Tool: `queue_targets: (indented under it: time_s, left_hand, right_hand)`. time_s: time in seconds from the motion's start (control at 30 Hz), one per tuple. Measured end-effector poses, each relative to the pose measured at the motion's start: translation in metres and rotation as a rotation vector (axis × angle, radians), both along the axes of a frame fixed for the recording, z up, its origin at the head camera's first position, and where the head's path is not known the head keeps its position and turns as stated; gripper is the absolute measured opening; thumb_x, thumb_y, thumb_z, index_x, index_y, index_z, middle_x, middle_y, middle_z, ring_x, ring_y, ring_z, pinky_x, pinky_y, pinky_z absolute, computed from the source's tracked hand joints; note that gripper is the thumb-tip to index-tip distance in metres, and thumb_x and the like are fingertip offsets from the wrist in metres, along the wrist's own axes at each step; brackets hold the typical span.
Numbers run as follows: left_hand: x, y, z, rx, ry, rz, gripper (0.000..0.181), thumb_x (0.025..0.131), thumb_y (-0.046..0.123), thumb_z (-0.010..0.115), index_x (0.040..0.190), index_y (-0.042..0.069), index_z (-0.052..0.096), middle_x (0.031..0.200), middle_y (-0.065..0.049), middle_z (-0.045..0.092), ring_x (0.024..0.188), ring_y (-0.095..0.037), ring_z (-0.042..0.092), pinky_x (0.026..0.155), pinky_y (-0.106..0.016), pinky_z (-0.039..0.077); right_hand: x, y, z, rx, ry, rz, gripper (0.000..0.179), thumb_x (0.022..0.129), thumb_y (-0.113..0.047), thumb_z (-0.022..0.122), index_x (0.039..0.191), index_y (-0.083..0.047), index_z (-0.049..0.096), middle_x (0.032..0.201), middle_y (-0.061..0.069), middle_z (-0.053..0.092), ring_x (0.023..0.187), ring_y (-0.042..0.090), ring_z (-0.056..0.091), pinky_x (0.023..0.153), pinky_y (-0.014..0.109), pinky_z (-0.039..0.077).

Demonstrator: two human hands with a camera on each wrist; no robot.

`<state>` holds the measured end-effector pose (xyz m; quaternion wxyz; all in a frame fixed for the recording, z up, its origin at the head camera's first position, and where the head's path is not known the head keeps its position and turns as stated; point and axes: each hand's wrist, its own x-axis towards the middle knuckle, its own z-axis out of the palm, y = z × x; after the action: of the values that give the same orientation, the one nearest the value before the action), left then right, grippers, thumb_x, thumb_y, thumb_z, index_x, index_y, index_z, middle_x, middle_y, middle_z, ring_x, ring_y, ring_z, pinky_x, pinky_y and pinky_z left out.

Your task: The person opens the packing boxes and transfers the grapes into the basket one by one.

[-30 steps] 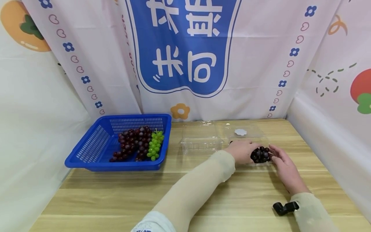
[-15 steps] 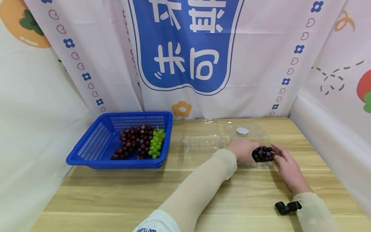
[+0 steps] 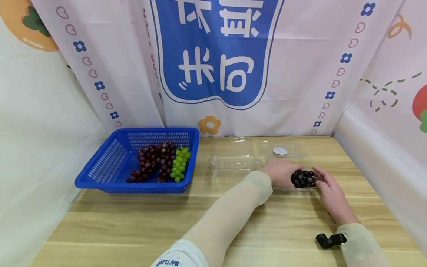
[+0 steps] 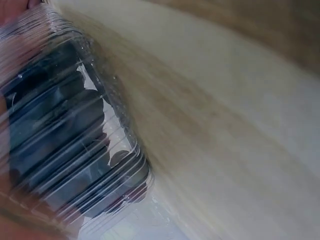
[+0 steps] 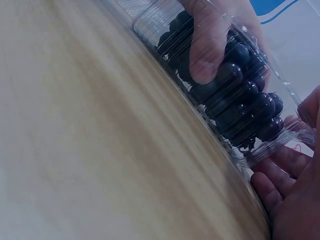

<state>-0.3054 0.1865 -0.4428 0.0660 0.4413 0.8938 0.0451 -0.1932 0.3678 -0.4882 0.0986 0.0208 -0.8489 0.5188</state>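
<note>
In the head view my left hand (image 3: pixel 281 173) reaches into a clear plastic clamshell box (image 5: pixel 235 155) and grips a bunch of dark grapes (image 3: pixel 303 178). Its thumb lies against the near side of the grapes in the right wrist view; the other fingers are mostly hidden. My right hand (image 3: pixel 333 194) holds the box's right end, thumb at the rim and fingers against the outside. Through the ribbed wall, the left wrist view shows the grapes (image 4: pixel 55 135) low in the box. The open lid bears a white label (image 3: pixel 280 151).
A second clear clamshell box (image 3: pixel 233 167) stands open to the left. Farther left is a blue basket (image 3: pixel 100 181) holding dark red grapes (image 3: pixel 151 161) and a green bunch (image 3: pixel 180 165). Printed cloth (image 3: pixel 300 74) hangs behind the wooden table (image 3: pixel 133 226).
Both hands stay at the box, with the grapes almost unmoved in it. The head view has shifted slightly.
</note>
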Motion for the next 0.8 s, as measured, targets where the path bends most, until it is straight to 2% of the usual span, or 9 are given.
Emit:
queue_targets:
  time_s: [0.13, 0.17, 0.27, 0.33, 0.37, 0.47, 0.57, 0.7, 0.8]
  left_hand:
    - [-0.001, 0.000, 0.000, 0.011, -0.018, -0.001, 0.068, 0.084, 0.048, 0.079, 0.144, 0.044, 0.048, 0.127, 0.017, 0.063, 0.106, -0.005, 0.060, 0.091, -0.026, 0.047]
    - [-0.001, 0.001, 0.000, 0.013, -0.026, -0.001, 0.068, 0.083, 0.047, 0.079, 0.144, 0.044, 0.048, 0.126, 0.017, 0.063, 0.106, -0.005, 0.060, 0.091, -0.026, 0.047]
    - [-0.002, 0.001, 0.001, 0.029, -0.031, -0.003, 0.066, 0.084, 0.042, 0.080, 0.142, 0.043, 0.048, 0.127, 0.017, 0.062, 0.107, -0.005, 0.059, 0.091, -0.027, 0.047]
    - [-0.003, 0.000, 0.002, 0.040, -0.009, -0.008, 0.063, 0.086, 0.040, 0.079, 0.142, 0.041, 0.049, 0.128, 0.018, 0.062, 0.108, -0.005, 0.059, 0.093, -0.027, 0.047]
    - [-0.004, 0.000, 0.002, 0.044, 0.017, -0.012, 0.063, 0.086, 0.040, 0.079, 0.142, 0.039, 0.049, 0.128, 0.018, 0.062, 0.109, -0.005, 0.059, 0.093, -0.027, 0.047]
    - [-0.006, -0.004, 0.003, 0.065, 0.109, -0.014, 0.062, 0.086, 0.042, 0.078, 0.141, 0.036, 0.049, 0.127, 0.017, 0.063, 0.108, -0.006, 0.061, 0.093, -0.027, 0.048]
    - [-0.007, -0.008, 0.007, 0.130, 0.159, 0.018, 0.065, 0.086, 0.045, 0.078, 0.143, 0.034, 0.048, 0.127, 0.014, 0.064, 0.108, -0.006, 0.061, 0.094, -0.028, 0.048]
    - [-0.005, -0.011, 0.024, 0.264, 0.162, 0.075, 0.072, 0.086, 0.044, 0.079, 0.148, 0.032, 0.046, 0.130, 0.012, 0.063, 0.113, -0.007, 0.060, 0.100, -0.028, 0.046]
    - [0.000, -0.015, 0.048, 0.316, 0.213, 0.091, 0.074, 0.086, 0.045, 0.079, 0.150, 0.030, 0.045, 0.134, 0.012, 0.062, 0.115, -0.008, 0.060, 0.101, -0.026, 0.045]
  right_hand:
    - [0.001, -0.001, 0.001, 0.016, -0.014, -0.010, 0.051, 0.111, -0.018, 0.029, 0.160, -0.005, 0.025, 0.159, 0.026, 0.030, 0.143, 0.045, 0.029, 0.090, 0.000, 0.031]
    - [0.002, -0.001, 0.002, 0.018, -0.020, -0.011, 0.051, 0.111, -0.019, 0.029, 0.161, -0.006, 0.025, 0.160, 0.026, 0.029, 0.144, 0.045, 0.028, 0.097, 0.003, 0.031]
    - [0.002, -0.002, 0.003, 0.016, -0.040, -0.018, 0.052, 0.112, -0.022, 0.030, 0.162, -0.010, 0.024, 0.162, 0.024, 0.026, 0.145, 0.046, 0.025, 0.116, 0.030, 0.030]
    - [0.002, -0.002, 0.003, 0.017, -0.054, -0.022, 0.053, 0.112, -0.025, 0.030, 0.163, -0.013, 0.022, 0.163, 0.023, 0.024, 0.146, 0.046, 0.023, 0.118, 0.051, 0.025]
    - [0.002, -0.001, 0.003, 0.021, -0.060, -0.026, 0.054, 0.112, -0.027, 0.029, 0.163, -0.014, 0.020, 0.163, 0.023, 0.024, 0.145, 0.046, 0.027, 0.115, 0.055, 0.027]
    - [0.002, 0.000, 0.001, 0.036, -0.060, -0.024, 0.056, 0.112, -0.032, 0.024, 0.164, -0.015, 0.010, 0.161, 0.027, 0.026, 0.136, 0.044, 0.038, 0.108, 0.037, 0.040]
    - [0.002, 0.001, 0.000, 0.053, -0.031, -0.007, 0.057, 0.112, -0.034, 0.015, 0.164, -0.014, 0.000, 0.157, 0.030, 0.030, 0.125, 0.032, 0.049, 0.090, 0.015, 0.044]
    - [0.002, 0.002, 0.000, 0.045, 0.022, 0.022, 0.057, 0.112, -0.035, 0.007, 0.163, -0.012, -0.002, 0.155, 0.031, 0.033, 0.121, 0.011, 0.050, 0.088, 0.012, 0.043]
    - [0.001, 0.002, 0.000, 0.007, 0.040, 0.029, 0.058, 0.111, -0.036, 0.006, 0.163, -0.011, -0.002, 0.154, 0.031, 0.034, 0.120, 0.001, 0.048, 0.089, 0.012, 0.044]
